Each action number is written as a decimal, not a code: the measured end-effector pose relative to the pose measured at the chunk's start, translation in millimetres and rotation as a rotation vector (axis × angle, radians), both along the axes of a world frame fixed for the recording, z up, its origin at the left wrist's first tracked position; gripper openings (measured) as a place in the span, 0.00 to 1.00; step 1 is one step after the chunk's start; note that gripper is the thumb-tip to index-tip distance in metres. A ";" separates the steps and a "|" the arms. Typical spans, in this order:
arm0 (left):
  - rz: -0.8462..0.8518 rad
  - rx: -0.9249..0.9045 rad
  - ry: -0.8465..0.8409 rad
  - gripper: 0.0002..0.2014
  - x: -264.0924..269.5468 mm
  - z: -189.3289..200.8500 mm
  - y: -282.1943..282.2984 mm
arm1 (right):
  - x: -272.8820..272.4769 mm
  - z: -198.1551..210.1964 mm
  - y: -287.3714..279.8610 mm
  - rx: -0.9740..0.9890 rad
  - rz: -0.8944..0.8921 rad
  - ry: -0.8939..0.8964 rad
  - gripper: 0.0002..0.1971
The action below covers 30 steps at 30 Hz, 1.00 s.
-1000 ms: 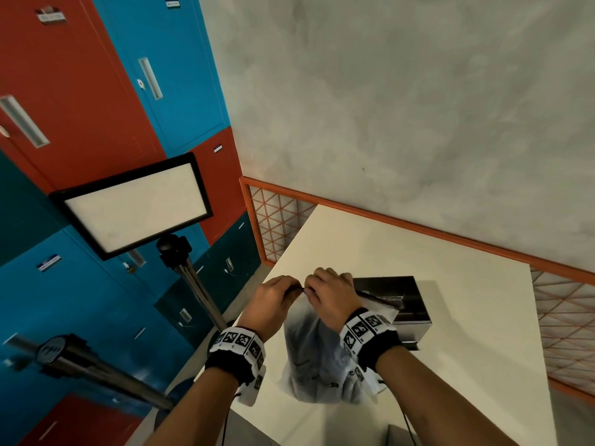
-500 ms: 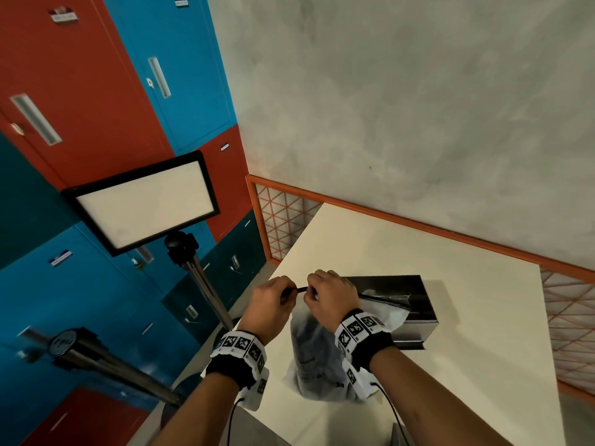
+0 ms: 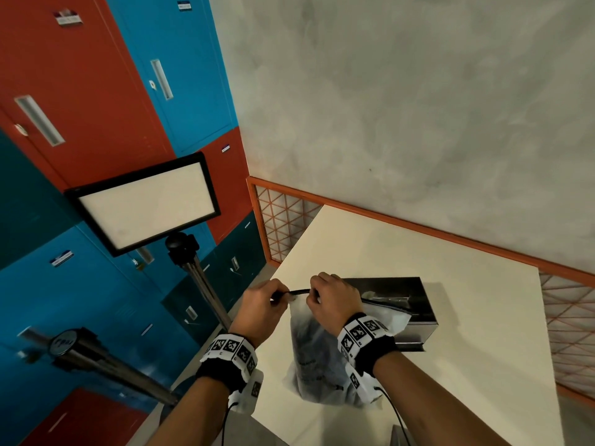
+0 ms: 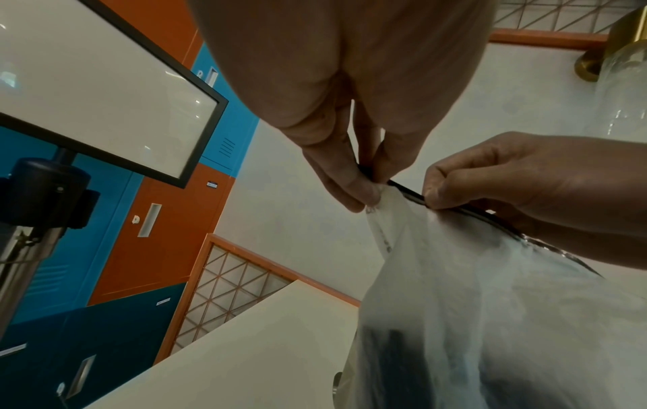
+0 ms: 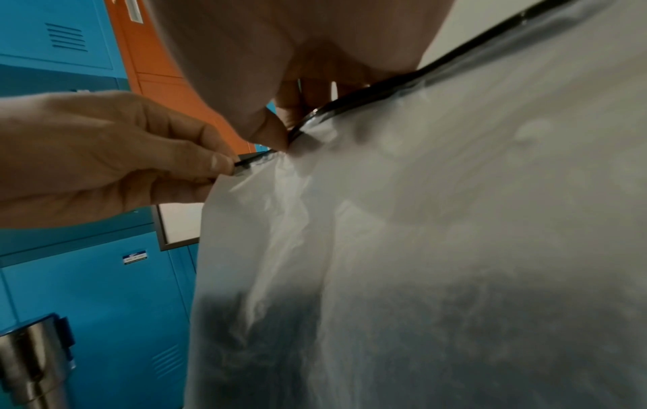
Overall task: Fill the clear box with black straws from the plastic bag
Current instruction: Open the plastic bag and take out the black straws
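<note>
Fingers (image 4: pixel 353 191) of the left hand (image 3: pixel 262 312) pinch the black zip strip (image 3: pixel 297 291) at the top left corner of the plastic bag (image 3: pixel 317 358); the fingers (image 4: pixel 441 191) of the right hand (image 3: pixel 335 304) pinch the same strip just beside them. Compared with the earlier frames, the hands have drawn apart, exposing a longer stretch of strip between them. Both hands hold the bag upright on the counter (image 3: pixel 476 333), near its front edge. A dark mass shows through the frosted film in the lower part of the bag; individual black straws cannot be made out. Behind the bag and touching it, the clear box (image 3: pixel 415 304) rests on the counter. Beyond the counter's left edge stands a light panel (image 3: pixel 145 201) before coloured lockers (image 3: pixel 96 91).
</note>
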<state>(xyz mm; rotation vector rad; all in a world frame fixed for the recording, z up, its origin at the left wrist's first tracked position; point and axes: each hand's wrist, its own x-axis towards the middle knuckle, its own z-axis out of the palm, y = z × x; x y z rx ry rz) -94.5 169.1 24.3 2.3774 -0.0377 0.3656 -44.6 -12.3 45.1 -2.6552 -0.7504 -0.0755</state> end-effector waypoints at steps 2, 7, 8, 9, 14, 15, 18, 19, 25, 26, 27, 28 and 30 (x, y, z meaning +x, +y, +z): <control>-0.002 -0.004 -0.010 0.06 -1.3 1.2 -0.3 | -0.5 1.5 -0.5 0.001 0.005 0.006 0.07; -0.034 0.024 -0.032 0.09 -2.9 3.2 4.3 | 2.6 5.1 -3.8 0.022 0.103 0.048 0.06; -0.045 0.031 -0.040 0.09 -2.8 3.0 5.3 | 3.5 4.8 -4.1 0.028 0.130 0.052 0.05; -0.055 0.036 -0.049 0.10 -3.1 2.9 5.4 | 4.0 4.6 -4.1 0.032 0.156 0.060 0.06; -0.092 0.025 -0.105 0.10 -4.5 4.8 0.0 | 3.4 4.1 -0.8 0.029 0.238 0.052 0.12; -0.092 0.022 -0.111 0.10 -4.5 4.4 -0.4 | 3.2 3.5 -0.8 0.021 0.245 0.049 0.13; -0.083 0.014 -0.096 0.09 -4.4 1.9 -0.4 | 3.2 2.0 -1.7 0.014 0.244 0.056 0.15; -0.077 0.010 -0.088 0.09 -4.8 1.3 -0.7 | 3.8 0.8 -2.0 0.013 0.245 0.053 0.15; -0.066 0.033 -0.087 0.10 -5.4 2.0 -2.3 | 6.1 -1.3 0.3 -0.012 0.258 0.045 0.16; -0.060 0.042 -0.087 0.11 -5.2 1.7 -0.9 | 6.3 -1.0 0.8 -0.023 0.262 0.034 0.15; -0.051 0.052 -0.087 0.11 -4.8 1.1 1.5 | 6.6 -0.9 0.9 -0.037 0.266 0.021 0.15; -0.040 0.065 -0.085 0.11 -4.2 0.1 4.4 | 6.8 -0.6 0.6 -0.051 0.268 0.012 0.15; -0.022 0.095 -0.074 0.10 -3.5 -0.7 8.3 | 8.4 -0.7 -2.6 -0.073 0.264 0.002 0.14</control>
